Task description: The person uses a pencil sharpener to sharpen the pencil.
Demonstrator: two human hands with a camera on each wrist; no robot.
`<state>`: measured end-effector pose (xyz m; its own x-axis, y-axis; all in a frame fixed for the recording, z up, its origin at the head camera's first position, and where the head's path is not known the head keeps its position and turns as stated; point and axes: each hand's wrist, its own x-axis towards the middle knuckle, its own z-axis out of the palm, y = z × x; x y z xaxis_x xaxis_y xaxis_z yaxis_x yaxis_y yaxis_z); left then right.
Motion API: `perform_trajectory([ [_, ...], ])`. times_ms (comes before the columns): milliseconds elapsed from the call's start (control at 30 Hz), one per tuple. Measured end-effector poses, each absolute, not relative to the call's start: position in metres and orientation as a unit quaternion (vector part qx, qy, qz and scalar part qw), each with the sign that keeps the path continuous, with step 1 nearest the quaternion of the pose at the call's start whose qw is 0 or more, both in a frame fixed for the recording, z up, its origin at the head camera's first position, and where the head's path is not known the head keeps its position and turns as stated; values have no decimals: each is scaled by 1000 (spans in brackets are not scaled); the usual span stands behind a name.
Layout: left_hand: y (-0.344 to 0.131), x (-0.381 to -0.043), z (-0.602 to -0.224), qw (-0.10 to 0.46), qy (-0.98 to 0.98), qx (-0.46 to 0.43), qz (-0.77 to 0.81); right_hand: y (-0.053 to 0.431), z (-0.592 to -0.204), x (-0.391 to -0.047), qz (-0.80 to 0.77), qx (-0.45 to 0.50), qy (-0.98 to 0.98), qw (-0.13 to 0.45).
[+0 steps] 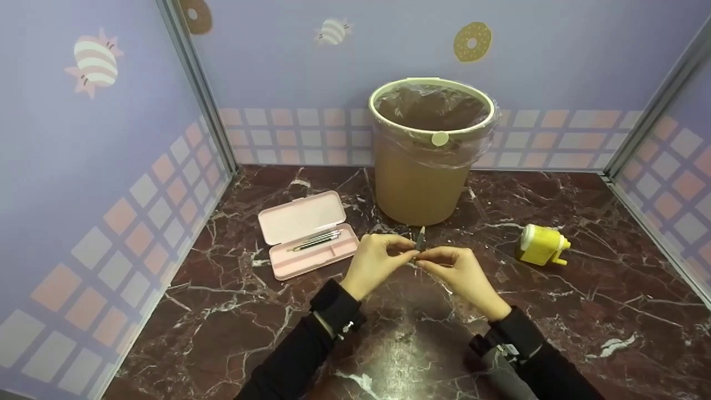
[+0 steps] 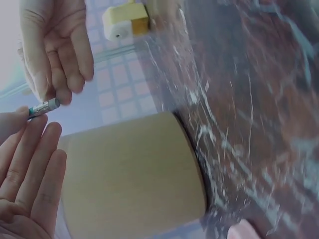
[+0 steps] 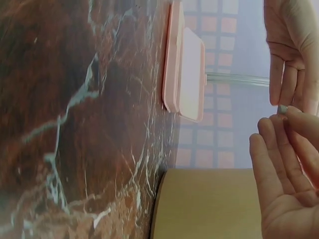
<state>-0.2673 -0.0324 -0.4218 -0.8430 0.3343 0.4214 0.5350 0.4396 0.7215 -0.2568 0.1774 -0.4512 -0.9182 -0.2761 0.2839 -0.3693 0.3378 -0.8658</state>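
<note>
A pencil [image 1: 420,241] is held between both hands above the table, its sharpened tip pointing away toward the bin. My left hand [image 1: 375,261] pinches it along the body with thumb and fingertips. At the near end, the thumb and fingertips of my right hand [image 1: 460,272] pinch it close to the eraser. The metal band and eraser [image 2: 50,105] show between the hands in the left wrist view. In the right wrist view only the eraser tip [image 3: 282,108] shows; fingers hide the rest.
An open pink pencil case [image 1: 311,266] with several pencils [image 1: 319,240] lies left of the hands. Behind them stands a tan bin [image 1: 419,189] lined with a clear bag. A yellow crank sharpener [image 1: 541,245] stands at right. Patterned walls enclose the dark marbled table [image 1: 222,328].
</note>
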Motion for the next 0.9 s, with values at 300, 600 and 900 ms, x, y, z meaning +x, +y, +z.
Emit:
perform_trajectory([
  [300,-36,-267,-417,223,-897,-334,-186,186,-442,-258,490,197,-847,67],
  [600,-32,-266,-422,341,-860,-377,33,185,-441,-258,439,208,-866,120],
  [900,-31,-265,-426,344,-852,-386,77,183,-444,-257,417,226,-868,146],
])
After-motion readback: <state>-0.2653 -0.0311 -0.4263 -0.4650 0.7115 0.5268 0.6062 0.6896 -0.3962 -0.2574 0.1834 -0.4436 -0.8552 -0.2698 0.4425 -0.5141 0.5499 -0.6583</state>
